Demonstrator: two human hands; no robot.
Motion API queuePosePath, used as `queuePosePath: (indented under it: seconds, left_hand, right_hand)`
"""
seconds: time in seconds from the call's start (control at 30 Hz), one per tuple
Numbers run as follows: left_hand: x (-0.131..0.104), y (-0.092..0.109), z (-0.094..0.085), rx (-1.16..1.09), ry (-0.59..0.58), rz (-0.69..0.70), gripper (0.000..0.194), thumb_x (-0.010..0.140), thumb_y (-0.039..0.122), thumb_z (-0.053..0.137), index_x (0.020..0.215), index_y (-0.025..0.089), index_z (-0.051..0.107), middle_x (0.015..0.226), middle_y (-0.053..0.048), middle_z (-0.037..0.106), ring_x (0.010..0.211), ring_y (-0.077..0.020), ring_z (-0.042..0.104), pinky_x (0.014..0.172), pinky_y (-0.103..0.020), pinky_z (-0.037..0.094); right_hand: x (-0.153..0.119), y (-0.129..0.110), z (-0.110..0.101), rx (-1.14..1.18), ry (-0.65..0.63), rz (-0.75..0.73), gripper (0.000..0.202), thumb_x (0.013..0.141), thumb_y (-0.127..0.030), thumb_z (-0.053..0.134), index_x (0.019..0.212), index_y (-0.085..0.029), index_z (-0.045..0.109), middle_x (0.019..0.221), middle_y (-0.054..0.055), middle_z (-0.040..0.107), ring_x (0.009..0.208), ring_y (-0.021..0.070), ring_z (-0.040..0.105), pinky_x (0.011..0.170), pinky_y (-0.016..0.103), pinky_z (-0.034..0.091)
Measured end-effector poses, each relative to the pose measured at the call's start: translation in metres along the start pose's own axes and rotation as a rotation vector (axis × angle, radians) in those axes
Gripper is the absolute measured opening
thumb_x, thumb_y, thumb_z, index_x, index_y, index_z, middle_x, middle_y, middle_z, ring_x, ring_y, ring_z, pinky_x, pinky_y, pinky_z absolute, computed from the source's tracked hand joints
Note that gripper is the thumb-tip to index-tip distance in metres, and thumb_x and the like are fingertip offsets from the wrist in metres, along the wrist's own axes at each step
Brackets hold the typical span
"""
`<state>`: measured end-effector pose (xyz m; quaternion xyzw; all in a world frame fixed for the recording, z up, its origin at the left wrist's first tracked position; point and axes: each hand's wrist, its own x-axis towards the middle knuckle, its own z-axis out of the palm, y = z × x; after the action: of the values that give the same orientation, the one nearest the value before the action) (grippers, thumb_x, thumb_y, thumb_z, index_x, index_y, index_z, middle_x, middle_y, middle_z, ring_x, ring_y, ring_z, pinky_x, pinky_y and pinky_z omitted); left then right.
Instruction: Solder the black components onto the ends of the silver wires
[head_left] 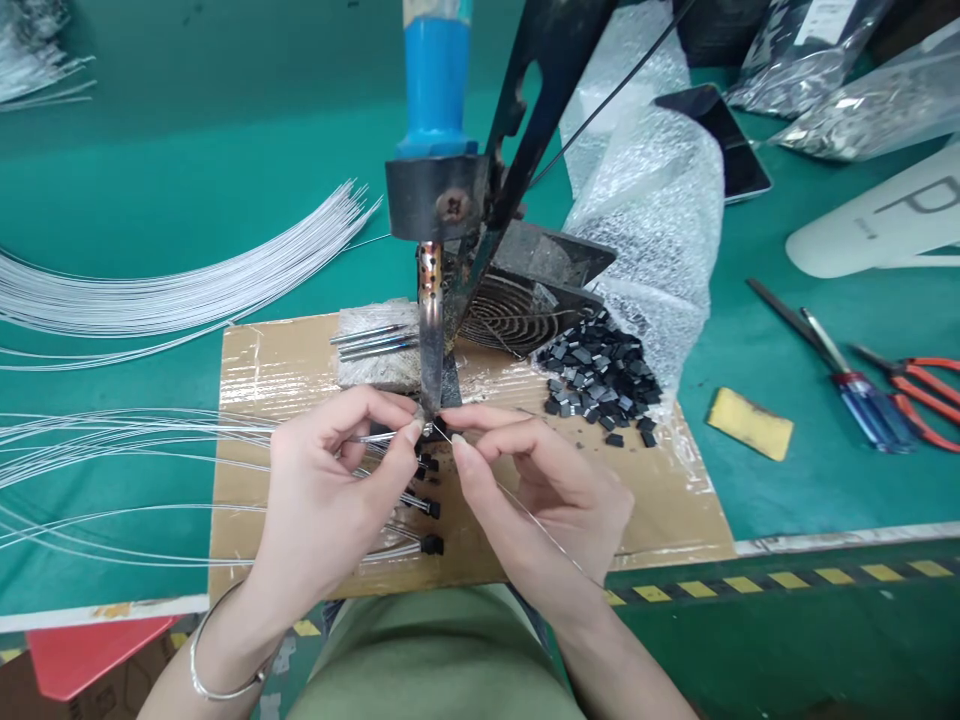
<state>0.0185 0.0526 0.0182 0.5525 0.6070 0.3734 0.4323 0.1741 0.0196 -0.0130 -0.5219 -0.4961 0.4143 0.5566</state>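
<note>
Wires [367,438] sit pinched in the left hand's [330,490] thumb and finger, close to the tip of the iron [431,350]; the right hand [544,490] pinches a thin strand [442,432] just beside that tip. Right of the iron lie black parts [600,375], then a sponge [750,424]; left, a white bundle [225,293]

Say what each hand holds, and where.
Left hand: wiring, pinched beside the iron tip, exact spot hidden. Right hand: thin wire, pinched near its end.
</note>
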Motion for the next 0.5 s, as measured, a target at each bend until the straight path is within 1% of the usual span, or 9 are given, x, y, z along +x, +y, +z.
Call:
queuePosePath:
  seconds: [0.2,0.37,0.5]
  left_hand:
    - [-0.0020,-0.0026,-0.0010,0.018,0.014,0.011,0.013,0.085,0.014,0.075,0.075,0.023,0.075,0.086,0.001,0.080,0.074,-0.0136,0.070,0.058,-0.021,0.049]
    - [-0.0015,-0.0017,-0.0003,0.023,0.030,0.021,0.012,0.084,0.015,0.076,0.075,0.023,0.076,0.085,0.000,0.080,0.070,-0.0134,0.069,0.054,-0.021,0.048]
    - [0.0010,-0.0017,0.0010,0.000,0.020,0.027,0.013,0.083,0.013,0.075,0.076,0.023,0.076,0.084,0.001,0.080,0.072,-0.0132,0.072,0.060,-0.021,0.053]
  right_hand:
    - [-0.0008,0.0030,0.0031,0.027,0.010,-0.009,0.018,0.093,-0.007,0.072,0.085,-0.023,0.071,0.111,0.004,0.082,0.103,0.0195,0.079,0.094,0.034,0.061]
    - [-0.0017,0.0041,0.0012,0.037,0.011,-0.019,0.019,0.093,-0.006,0.072,0.086,-0.023,0.071,0.110,0.003,0.082,0.105,0.0182,0.078,0.094,0.031,0.061]
    - [-0.0038,0.0047,0.0003,0.043,0.001,-0.007,0.018,0.093,-0.007,0.072,0.085,-0.023,0.070,0.112,0.003,0.082,0.105,0.0183,0.078,0.095,0.032,0.061]
